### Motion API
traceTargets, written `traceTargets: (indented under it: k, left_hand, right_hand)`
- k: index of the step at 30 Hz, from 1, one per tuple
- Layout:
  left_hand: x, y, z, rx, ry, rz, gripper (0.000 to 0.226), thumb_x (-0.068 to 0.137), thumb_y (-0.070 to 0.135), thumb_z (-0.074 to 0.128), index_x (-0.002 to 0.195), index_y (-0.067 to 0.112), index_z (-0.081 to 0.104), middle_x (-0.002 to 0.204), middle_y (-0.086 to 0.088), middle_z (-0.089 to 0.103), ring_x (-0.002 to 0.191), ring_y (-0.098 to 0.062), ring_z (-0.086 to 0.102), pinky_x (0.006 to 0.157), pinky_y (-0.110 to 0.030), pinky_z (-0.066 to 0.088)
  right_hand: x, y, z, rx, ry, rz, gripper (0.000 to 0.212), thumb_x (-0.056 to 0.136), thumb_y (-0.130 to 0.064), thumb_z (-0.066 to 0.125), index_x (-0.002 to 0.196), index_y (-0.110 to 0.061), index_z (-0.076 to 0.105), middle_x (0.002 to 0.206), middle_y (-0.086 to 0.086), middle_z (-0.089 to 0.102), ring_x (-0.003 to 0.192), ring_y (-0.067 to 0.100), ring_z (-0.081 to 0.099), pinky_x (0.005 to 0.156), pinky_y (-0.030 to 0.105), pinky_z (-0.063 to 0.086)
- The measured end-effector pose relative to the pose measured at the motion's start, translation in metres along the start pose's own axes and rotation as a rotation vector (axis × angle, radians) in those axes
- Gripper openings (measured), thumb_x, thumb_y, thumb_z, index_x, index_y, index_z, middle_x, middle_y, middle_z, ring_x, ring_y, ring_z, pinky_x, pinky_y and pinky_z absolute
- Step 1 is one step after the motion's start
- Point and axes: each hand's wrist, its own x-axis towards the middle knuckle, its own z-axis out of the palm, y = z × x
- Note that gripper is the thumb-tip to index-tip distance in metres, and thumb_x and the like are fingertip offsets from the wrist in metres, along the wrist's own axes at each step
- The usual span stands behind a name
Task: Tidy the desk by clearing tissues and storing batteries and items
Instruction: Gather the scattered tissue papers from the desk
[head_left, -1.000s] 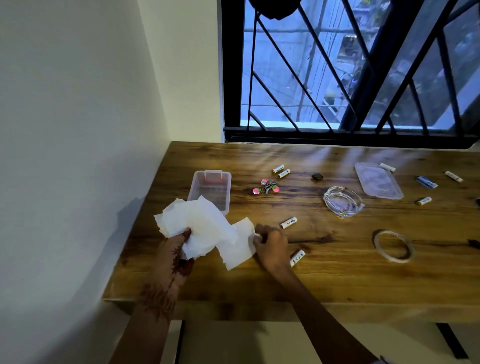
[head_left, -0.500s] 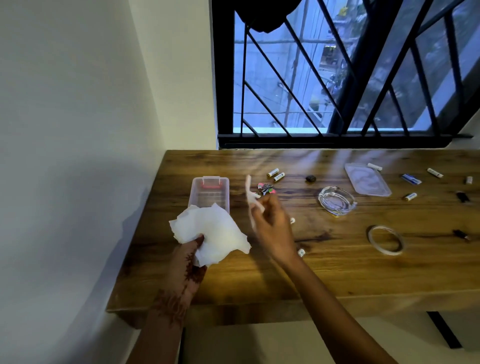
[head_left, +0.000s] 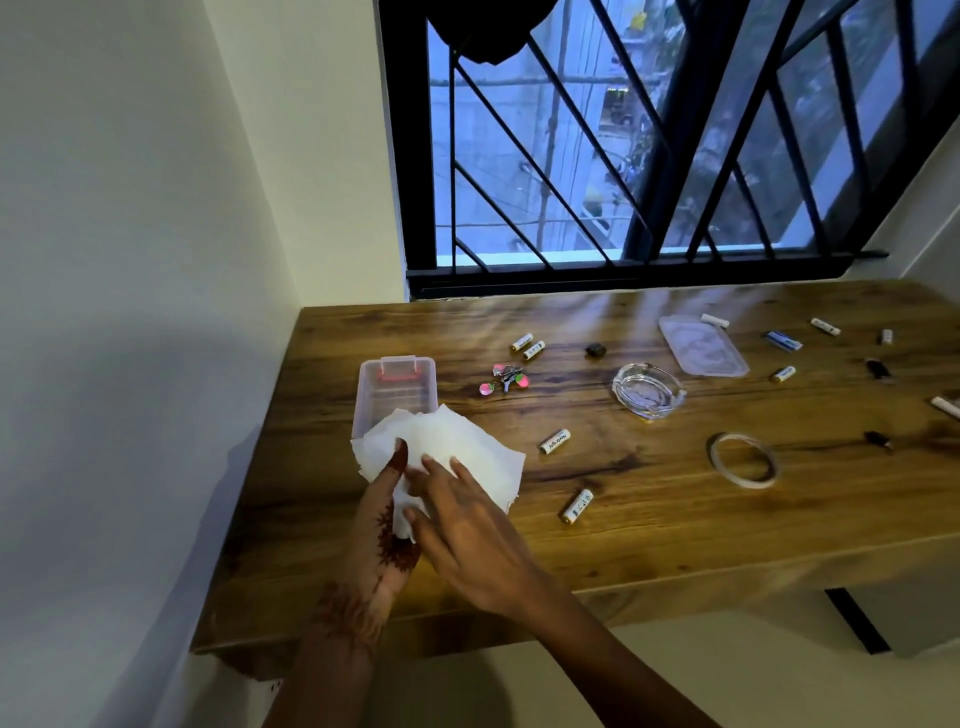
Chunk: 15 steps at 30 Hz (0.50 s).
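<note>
Left of the left hand (head_left: 382, 525): plain cream wall (head_left: 130, 260), shadowed low down. It turns a corner ahead of that hand.

Far ahead of the right hand (head_left: 467, 535): window (head_left: 576, 145) in a black frame (head_left: 410, 156). Bluish daylight, blurred buildings (head_left: 493, 156) outside. A dark metal grille (head_left: 670, 145) spans it, uprights crossed by diagonal bars.

Far ahead of the left hand, at the top of the grille: a dark, cloth-like shape (head_left: 488, 31) hanging (cannot tell what it is).

Below and right of the right hand: pale floor (head_left: 753, 675), with a black strip (head_left: 857, 618) running across it.
</note>
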Motion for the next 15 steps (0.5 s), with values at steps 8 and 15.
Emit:
traceTargets:
  k: [8, 15]
  left_hand:
    - [0.012, -0.017, 0.019, 0.078, -0.026, -0.023, 0.012, 0.094, 0.022, 0.045, 0.098, 0.012, 0.051, 0.088, -0.007, 0.056, 0.080, -0.019, 0.056, 0.068, -0.033, 0.051]
    - [0.034, -0.039, 0.056, 0.100, -0.114, -0.027, 0.013, 0.092, 0.008, 0.043, 0.097, 0.006, 0.055, 0.069, -0.006, 0.072, 0.059, -0.014, 0.070, 0.049, -0.024, 0.056]
  right_hand:
    - [-0.008, 0.020, -0.014, 0.083, 0.078, 0.074, 0.033, 0.099, -0.026, 0.033, 0.125, -0.008, 0.043, 0.132, 0.010, 0.050, 0.123, 0.016, 0.044, 0.103, 0.016, 0.026]
    - [-0.015, 0.059, -0.054, 0.233, 0.207, 0.142, 0.029, 0.098, -0.025, 0.038, 0.121, -0.011, 0.047, 0.123, 0.005, 0.055, 0.115, 0.010, 0.047, 0.095, 0.017, 0.037]
